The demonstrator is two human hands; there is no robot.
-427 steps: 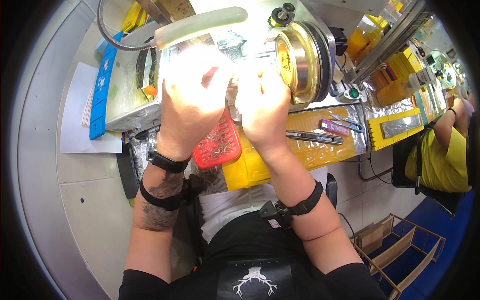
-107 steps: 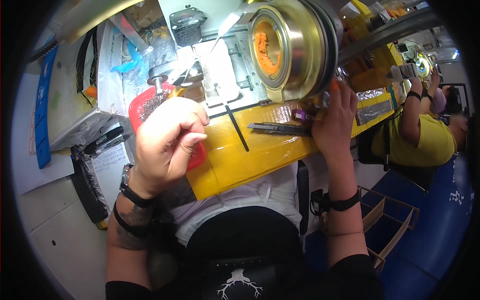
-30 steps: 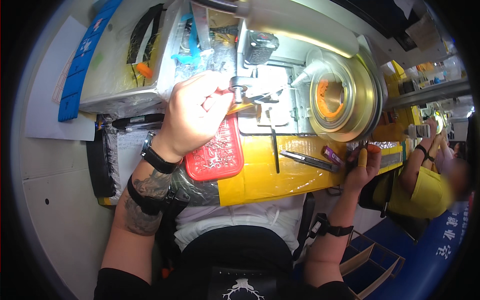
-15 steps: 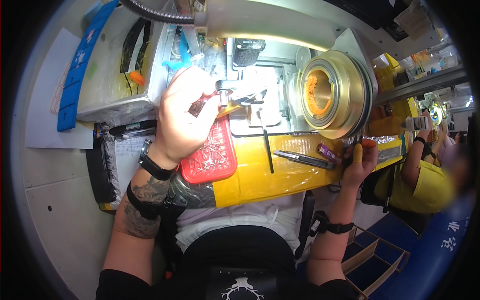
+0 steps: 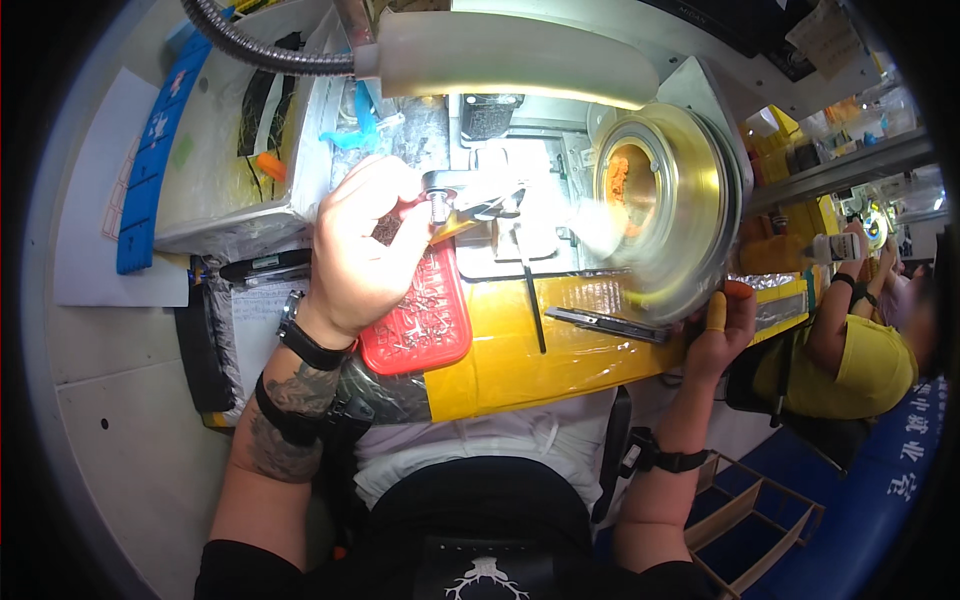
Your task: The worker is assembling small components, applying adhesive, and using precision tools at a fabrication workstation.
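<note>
My left hand [image 5: 365, 245] is closed around a dark metal clamp-like tool [image 5: 447, 182] with a threaded bolt. The tool's far end reaches into the bright glare under the lamp, where its tip is hard to make out. To the right stands a round gold-coloured metal wheel [image 5: 695, 190] with orange material [image 5: 618, 185] in its hub; its lower part is smeared by motion. At the wheel's lower right rim is my right hand [image 5: 722, 335], fingers curled, a yellow cover on the thumb. Whatever its fingertips grip is hidden. Below my left hand lies a red tray [image 5: 425, 335].
A utility knife [image 5: 605, 324] and a thin black stick [image 5: 535, 310] rest on the yellow-taped surface [image 5: 500, 375]. Overhead hangs a tube lamp [image 5: 510, 60]. A white box [image 5: 230, 170] stands at left. A person in a yellow shirt [image 5: 850, 370] sits at right.
The wheel, sharp before, now looks blurred and spreads lower, covering the small purple box. My left hand still holds the tool in nearly the same place. The view has shifted slightly.
</note>
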